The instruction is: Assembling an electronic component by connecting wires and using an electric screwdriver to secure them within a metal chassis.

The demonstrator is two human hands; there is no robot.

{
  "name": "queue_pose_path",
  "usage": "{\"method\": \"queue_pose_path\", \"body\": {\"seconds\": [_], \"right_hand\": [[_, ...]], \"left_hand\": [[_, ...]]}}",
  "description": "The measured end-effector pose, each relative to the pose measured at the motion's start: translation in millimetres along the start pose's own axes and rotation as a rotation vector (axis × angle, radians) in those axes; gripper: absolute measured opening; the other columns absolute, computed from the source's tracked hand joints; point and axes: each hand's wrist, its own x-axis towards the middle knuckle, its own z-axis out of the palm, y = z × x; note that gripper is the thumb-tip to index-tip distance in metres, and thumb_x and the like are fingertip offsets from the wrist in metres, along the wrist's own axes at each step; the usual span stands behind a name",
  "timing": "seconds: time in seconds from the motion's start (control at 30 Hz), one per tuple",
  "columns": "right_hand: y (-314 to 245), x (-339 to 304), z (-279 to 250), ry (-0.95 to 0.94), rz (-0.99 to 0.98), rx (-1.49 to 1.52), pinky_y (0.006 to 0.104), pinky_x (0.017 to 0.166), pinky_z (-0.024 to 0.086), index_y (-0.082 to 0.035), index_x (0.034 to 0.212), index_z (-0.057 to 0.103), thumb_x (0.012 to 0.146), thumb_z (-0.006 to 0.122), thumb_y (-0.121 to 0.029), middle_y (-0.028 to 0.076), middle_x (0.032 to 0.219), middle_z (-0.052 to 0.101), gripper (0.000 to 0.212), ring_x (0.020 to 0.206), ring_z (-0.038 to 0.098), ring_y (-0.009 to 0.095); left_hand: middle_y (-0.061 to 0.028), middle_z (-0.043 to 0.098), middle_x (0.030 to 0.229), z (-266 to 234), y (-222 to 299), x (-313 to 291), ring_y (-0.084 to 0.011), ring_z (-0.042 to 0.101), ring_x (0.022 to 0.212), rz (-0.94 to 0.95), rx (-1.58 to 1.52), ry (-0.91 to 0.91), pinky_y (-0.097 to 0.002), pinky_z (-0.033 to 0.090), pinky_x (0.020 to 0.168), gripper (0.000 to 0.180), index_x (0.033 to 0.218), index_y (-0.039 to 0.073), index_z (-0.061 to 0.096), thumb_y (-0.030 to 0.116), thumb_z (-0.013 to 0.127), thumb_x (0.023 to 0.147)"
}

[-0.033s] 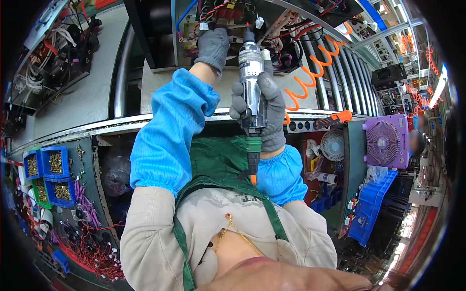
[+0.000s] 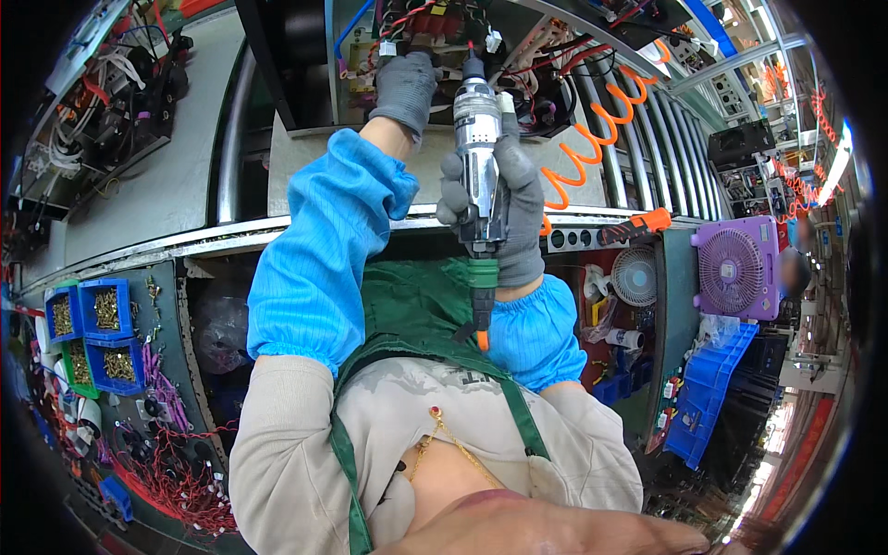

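Note:
My right hand [image 2: 520, 199], in a grey glove, is wrapped round a silver air screwdriver [image 2: 480, 162]. The tool points away from me, its dark nose inside an open metal casing [image 2: 350, 102] filled with wires. A red spot shows at its tip; what the bit touches is too small to tell. A green and black fitting [image 2: 483, 277] with an orange end is at the tool's rear. My left hand [image 2: 405, 88], also gloved, reaches into the casing left of the tool, beside a white connector [image 2: 388, 49]. Its fingertips are hidden among the dark parts.
An orange coiled hose [image 2: 606, 129] hangs over metal rollers [image 2: 652, 153] at the right. An orange and black tool [image 2: 636, 227] lies on the bench edge. Blue bins [image 2: 107, 308] of brass-coloured screws and red wires [image 2: 185, 481] are left. A purple fan [image 2: 737, 268] stands right.

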Motion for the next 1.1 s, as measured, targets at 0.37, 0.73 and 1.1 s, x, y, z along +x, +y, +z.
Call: {"method": "queue_pose_path", "body": {"seconds": [0.37, 0.73, 1.1], "right_hand": [[-7, -66, -37, 0.053, 0.136, -0.393, 0.0311, 0.047, 0.054, -0.030, 0.148, 0.011, 0.070, 0.070, -0.041, 0.013, 0.084, 0.056, 0.098, 0.055, 0.058, 0.018], [-11, -74, -43, 0.099, 0.216, -0.469, 0.0315, 0.049, 0.054, -0.027, 0.149, 0.013, 0.065, 0.072, -0.035, 0.014, 0.085, 0.056, 0.103, 0.054, 0.058, 0.018], [-12, -70, -40, 0.127, 0.270, -0.530, 0.0320, 0.050, 0.055, -0.027, 0.149, 0.013, 0.062, 0.074, -0.035, 0.012, 0.084, 0.057, 0.107, 0.054, 0.058, 0.017]], "left_hand": [[-0.0029, 0.052, 0.070, -29, 0, -34, -0.0074, 0.045, 0.052, -0.993, -1.935, -0.306, -0.0205, 0.030, 0.039, 0.026, 0.087, 0.005, 0.059, 0.030, 0.059, 0.091], [-0.0063, 0.059, 0.078, -19, -10, -42, -0.0052, 0.045, 0.052, -0.883, -2.159, -0.340, -0.0134, 0.039, 0.042, 0.020, 0.098, 0.002, 0.057, 0.019, 0.062, 0.090], [-0.0063, 0.054, 0.084, -26, -2, -42, -0.0052, 0.047, 0.061, -0.834, -2.185, -0.288, -0.0119, 0.038, 0.043, 0.027, 0.103, -0.001, 0.054, 0.023, 0.056, 0.093]]}}
